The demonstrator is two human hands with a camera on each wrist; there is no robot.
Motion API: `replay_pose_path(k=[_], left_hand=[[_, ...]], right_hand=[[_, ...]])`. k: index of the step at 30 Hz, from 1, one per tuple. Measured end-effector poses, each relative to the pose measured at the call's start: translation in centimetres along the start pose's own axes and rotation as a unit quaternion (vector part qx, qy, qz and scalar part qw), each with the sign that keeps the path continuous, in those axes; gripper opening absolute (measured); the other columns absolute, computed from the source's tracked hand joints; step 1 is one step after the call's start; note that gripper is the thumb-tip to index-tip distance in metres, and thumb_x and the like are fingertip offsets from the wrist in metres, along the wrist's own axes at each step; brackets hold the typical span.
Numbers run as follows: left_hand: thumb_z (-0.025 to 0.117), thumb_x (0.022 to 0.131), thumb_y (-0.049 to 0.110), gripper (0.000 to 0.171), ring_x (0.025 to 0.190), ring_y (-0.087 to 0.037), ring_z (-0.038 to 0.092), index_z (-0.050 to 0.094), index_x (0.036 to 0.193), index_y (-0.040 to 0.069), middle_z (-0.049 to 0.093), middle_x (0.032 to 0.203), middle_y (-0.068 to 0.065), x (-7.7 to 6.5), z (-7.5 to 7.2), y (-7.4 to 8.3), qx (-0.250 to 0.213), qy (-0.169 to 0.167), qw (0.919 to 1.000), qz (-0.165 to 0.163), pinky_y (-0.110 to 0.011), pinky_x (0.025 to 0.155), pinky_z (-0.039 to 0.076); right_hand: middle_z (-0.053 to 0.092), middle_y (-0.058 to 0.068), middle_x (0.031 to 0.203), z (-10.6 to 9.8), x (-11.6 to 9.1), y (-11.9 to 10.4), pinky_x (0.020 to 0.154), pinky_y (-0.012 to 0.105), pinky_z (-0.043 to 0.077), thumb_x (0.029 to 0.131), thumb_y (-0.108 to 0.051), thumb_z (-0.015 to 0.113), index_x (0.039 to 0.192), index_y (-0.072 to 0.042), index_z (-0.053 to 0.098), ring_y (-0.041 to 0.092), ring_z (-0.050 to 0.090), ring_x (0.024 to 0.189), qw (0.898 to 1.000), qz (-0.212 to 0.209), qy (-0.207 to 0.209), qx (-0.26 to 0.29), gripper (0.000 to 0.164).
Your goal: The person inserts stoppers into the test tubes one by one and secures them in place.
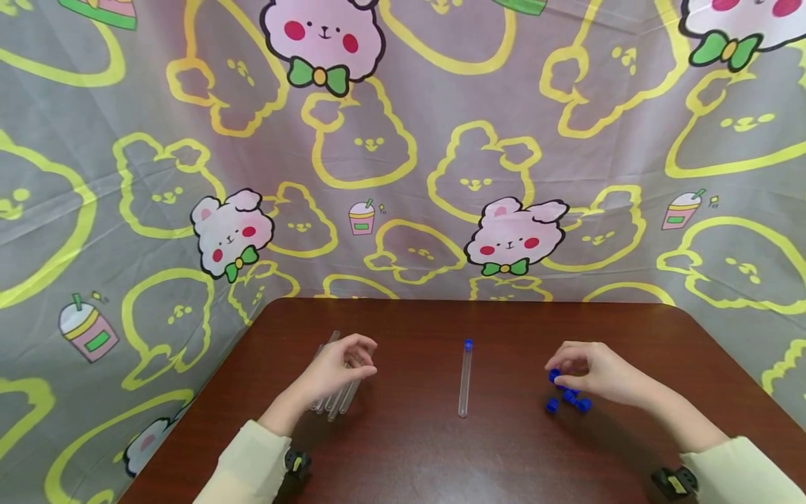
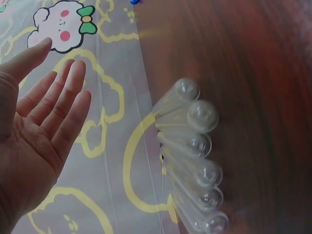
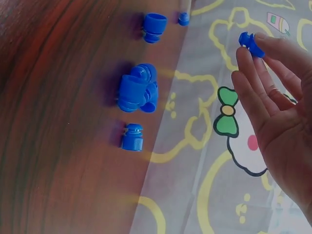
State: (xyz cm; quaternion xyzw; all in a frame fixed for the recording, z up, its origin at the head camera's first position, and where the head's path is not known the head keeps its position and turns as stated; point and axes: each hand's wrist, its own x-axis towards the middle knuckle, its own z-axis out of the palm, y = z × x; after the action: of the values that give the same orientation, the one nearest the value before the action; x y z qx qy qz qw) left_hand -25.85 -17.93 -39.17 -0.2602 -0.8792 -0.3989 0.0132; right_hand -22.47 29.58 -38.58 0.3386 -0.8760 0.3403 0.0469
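Observation:
My right hand (image 1: 598,371) pinches a small blue cap (image 3: 249,45) between thumb and fingertips, raised over the right side of the table. Below it lie several loose blue caps (image 1: 583,405), some bunched together, as the right wrist view shows. On the left, my left hand (image 1: 336,367) hovers above several clear test tubes (image 2: 204,117) with nothing in its grasp. Its fingers are loosely bent and the thumb stands apart. The tubes lie side by side in a loose bundle, partly hidden by the hand in the head view. Between the hands rests one test tube (image 1: 464,385) topped with a blue cap.
The dark brown wooden table (image 1: 403,455) has rounded far corners. A grey cloth (image 1: 403,203) with cartoon animals hangs behind it and along the sides. Each wrist wears a black strapped device (image 1: 675,483).

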Motion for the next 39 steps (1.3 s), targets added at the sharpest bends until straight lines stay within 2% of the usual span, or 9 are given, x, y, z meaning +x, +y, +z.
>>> replay_pose_path(k=[11, 16, 19, 23, 28, 34, 39], left_hand=[[0.08, 0.081, 0.012, 0.036, 0.077, -0.012, 0.061, 0.064, 0.113, 0.007, 0.065, 0.089, 0.003, 0.8, -1.0, -1.1, 0.038, 0.009, 0.9992, -0.007, -0.031, 0.07, 0.051], [0.079, 0.081, 0.01, 0.037, 0.08, -0.015, 0.061, 0.063, 0.113, 0.001, 0.065, 0.091, -0.002, 0.9, -1.1, -1.9, 0.049, 0.0, 0.9988, -0.007, -0.031, 0.072, 0.051], [0.079, 0.081, 0.008, 0.036, 0.08, -0.016, 0.061, 0.063, 0.112, 0.0, 0.065, 0.092, -0.005, 1.0, -1.1, -2.4, 0.044, -0.006, 0.9989, -0.011, -0.031, 0.072, 0.051], [0.08, 0.079, 0.007, 0.036, 0.078, -0.016, 0.061, 0.063, 0.11, 0.0, 0.065, 0.093, -0.007, 1.0, -1.1, -3.0, 0.047, -0.015, 0.9987, -0.011, -0.031, 0.07, 0.05], [0.08, 0.079, 0.007, 0.034, 0.077, -0.015, 0.06, 0.065, 0.108, 0.0, 0.066, 0.093, -0.008, 1.1, -1.1, -3.5, 0.048, -0.028, 0.9983, -0.02, -0.029, 0.068, 0.051], [0.08, 0.08, 0.009, 0.029, 0.078, -0.014, 0.059, 0.066, 0.106, 0.003, 0.066, 0.093, -0.004, 1.4, -0.7, -4.3, 0.054, -0.042, 0.9964, -0.05, -0.031, 0.069, 0.051], [0.081, 0.079, 0.008, 0.029, 0.078, -0.013, 0.061, 0.067, 0.104, 0.004, 0.066, 0.093, -0.002, 1.7, -0.3, -4.9, 0.07, -0.046, 0.9953, -0.047, -0.03, 0.07, 0.052]], right_hand=[[0.065, -0.009, 0.088, -0.5, -0.8, -0.6, 0.061, 0.027, 0.053, 0.084, -0.01, 0.076, 0.101, -0.012, 0.068, 0.008, 0.063, 0.075, 1.0, 0.008, -0.003, 0.019, 0.02], [0.065, -0.008, 0.089, -0.5, -1.2, -1.2, 0.064, 0.026, 0.054, 0.084, -0.01, 0.076, 0.101, -0.008, 0.068, 0.008, 0.064, 0.076, 1.0, -0.001, 0.005, 0.021, 0.019], [0.065, -0.007, 0.09, -0.5, -1.4, -1.4, 0.066, 0.025, 0.054, 0.084, -0.01, 0.076, 0.101, -0.011, 0.068, 0.009, 0.064, 0.078, 1.0, 0.0, 0.005, 0.029, 0.019], [0.065, -0.007, 0.089, -0.3, -1.5, -1.5, 0.067, 0.026, 0.055, 0.083, -0.01, 0.077, 0.101, -0.015, 0.068, 0.009, 0.064, 0.078, 0.999, -0.005, 0.01, 0.035, 0.021], [0.065, -0.008, 0.089, 0.1, -1.8, -1.3, 0.067, 0.023, 0.053, 0.083, -0.009, 0.077, 0.101, -0.017, 0.069, 0.008, 0.063, 0.078, 0.999, -0.022, 0.025, 0.016, 0.021], [0.065, -0.011, 0.088, 0.6, -2.4, -1.1, 0.068, 0.023, 0.052, 0.082, -0.009, 0.078, 0.098, -0.013, 0.069, 0.007, 0.063, 0.078, 0.999, -0.026, 0.037, 0.002, 0.019], [0.066, -0.009, 0.088, 1.0, -2.6, -0.9, 0.067, 0.022, 0.052, 0.08, -0.005, 0.079, 0.096, -0.012, 0.069, 0.007, 0.064, 0.078, 0.998, -0.034, 0.05, 0.01, 0.02]])
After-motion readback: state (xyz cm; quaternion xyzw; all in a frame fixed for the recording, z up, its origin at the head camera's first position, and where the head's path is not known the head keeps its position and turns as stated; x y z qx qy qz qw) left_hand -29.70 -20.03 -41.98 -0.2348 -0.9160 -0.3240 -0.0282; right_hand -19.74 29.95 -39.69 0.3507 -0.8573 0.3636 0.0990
